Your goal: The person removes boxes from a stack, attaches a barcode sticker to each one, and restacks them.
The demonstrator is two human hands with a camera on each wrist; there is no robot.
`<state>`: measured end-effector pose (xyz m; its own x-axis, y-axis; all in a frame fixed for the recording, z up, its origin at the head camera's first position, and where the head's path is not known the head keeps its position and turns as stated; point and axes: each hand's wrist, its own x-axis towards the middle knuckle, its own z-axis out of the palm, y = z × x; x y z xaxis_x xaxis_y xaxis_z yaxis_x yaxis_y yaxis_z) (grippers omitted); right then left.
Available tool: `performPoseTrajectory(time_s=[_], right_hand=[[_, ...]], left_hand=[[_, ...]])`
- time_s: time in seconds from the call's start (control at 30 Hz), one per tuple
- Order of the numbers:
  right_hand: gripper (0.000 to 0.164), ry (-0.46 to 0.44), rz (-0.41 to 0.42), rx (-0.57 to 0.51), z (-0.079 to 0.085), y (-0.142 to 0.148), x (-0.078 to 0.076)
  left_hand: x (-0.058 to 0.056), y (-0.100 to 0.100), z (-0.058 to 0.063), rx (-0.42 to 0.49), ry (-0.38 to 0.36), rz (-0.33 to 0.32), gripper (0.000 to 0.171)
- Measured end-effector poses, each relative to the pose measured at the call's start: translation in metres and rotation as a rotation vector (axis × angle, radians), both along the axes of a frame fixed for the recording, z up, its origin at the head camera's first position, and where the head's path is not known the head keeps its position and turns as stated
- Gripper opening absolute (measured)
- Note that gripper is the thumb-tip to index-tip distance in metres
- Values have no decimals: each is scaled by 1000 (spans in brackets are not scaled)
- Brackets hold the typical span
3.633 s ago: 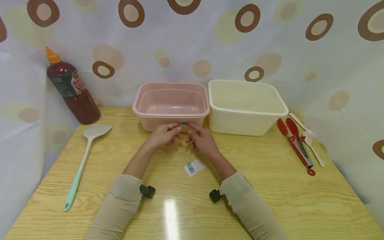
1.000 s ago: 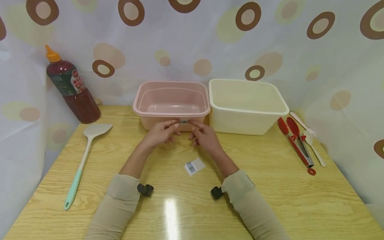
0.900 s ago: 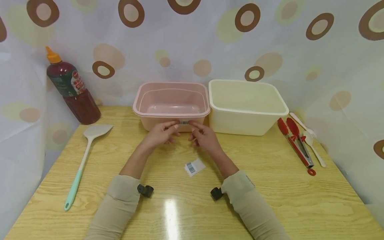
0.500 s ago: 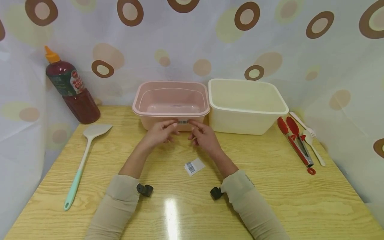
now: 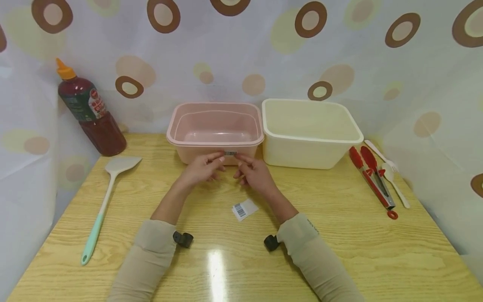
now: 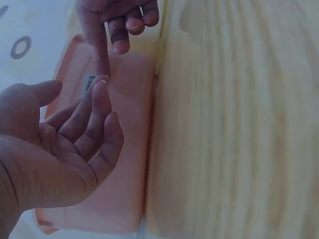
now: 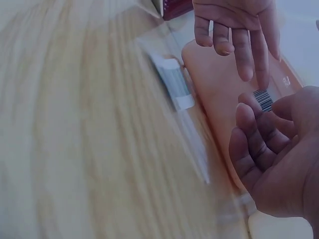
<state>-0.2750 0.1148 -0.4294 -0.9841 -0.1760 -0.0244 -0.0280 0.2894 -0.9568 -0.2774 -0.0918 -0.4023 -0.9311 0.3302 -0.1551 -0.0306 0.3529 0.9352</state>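
Note:
A pink plastic bin (image 5: pixel 196 152) stands against the back wall, a small barcode sticker (image 5: pixel 230 153) on its front side below the rim. My left hand (image 5: pixel 203 168) touches the sticker's left end with an extended index finger. From the other side my right hand (image 5: pixel 257 175) does likewise, its index fingertip at the right end. The wrist views show the remaining fingers of both hands loosely bent, holding nothing. In the right wrist view the barcode sticker (image 7: pixel 262 100) shows between the two index fingers. A sheet of barcode labels (image 5: pixel 244 209) lies on the table below the hands.
Touching the pink bin's right side is a cream bin (image 5: pixel 302 153). Red-tipped tongs (image 5: pixel 373 178), a white fork (image 5: pixel 381 156) and a white spoon (image 5: pixel 394 185) lie at the right. A turner (image 5: pixel 105 201) and a red sauce bottle (image 5: pixel 92 113) are at the left.
Compared with the oldest frame, my left hand sits slightly further left and more of the sticker shows. Over the last half second my right hand has shifted slightly left. Bins and utensils stay put.

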Motion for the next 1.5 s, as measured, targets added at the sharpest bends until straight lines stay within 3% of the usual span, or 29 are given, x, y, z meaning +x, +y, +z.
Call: performPoseTrajectory(time_s=[0.17,0.33,0.5,0.63,0.8,0.93,1.03,1.27,1.5], right_hand=[[38,-26,11,16,-5,4,-2],[39,4,13,21,0,5,-3],[40,-39,72,60,1,7,-3],[36,-49,119,140,4,12,1],[31,45,226,319,7,23,6],[29,50,336,463,6,32,15],[27,85,366,540,4,38,21],[27,148,391,651,3,48,32],[25,216,509,714,2,43,38]], left_hand=[[0,1,-3,-20,-21,-48,55],[0,1,1,-12,-17,-28,56],[-1,3,-3,-40,-59,-66,61],[1,4,-2,-62,-74,-83,66],[3,5,4,-68,-39,-105,63],[4,5,7,-107,-37,-137,60],[6,5,8,-121,-50,-145,59],[10,6,9,-124,-68,-134,56],[11,9,7,-144,-80,-143,53]])
